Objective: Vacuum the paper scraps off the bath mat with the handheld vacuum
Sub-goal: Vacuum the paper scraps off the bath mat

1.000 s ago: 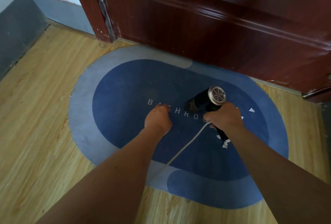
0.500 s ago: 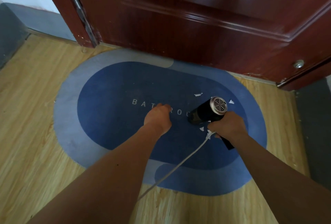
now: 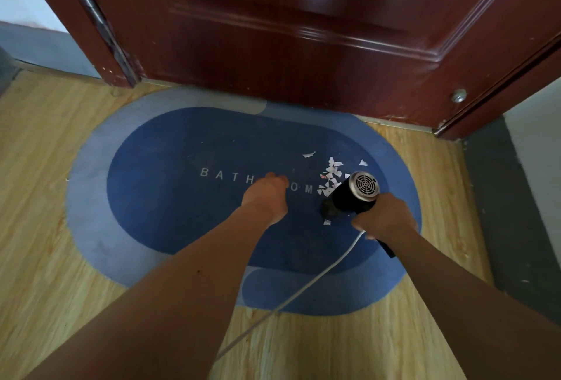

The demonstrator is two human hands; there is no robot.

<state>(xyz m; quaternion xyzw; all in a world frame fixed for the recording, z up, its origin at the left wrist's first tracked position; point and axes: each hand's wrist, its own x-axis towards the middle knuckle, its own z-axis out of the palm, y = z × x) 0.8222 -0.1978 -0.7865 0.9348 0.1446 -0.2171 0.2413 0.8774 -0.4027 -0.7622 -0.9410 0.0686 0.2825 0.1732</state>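
Scraps: just doorward of your vacuum; right hand grips it, nearer; left hand fisted, empty, on mat.

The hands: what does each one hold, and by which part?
The right hand grips the vacuum by its handle; the left hand, curled, holds nothing visible.

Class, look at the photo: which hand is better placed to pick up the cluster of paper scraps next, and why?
Right. The right hand grips the vacuum, its nozzle on the mat close to the scraps. The left hand holds no tool and rests curled on the lettering.
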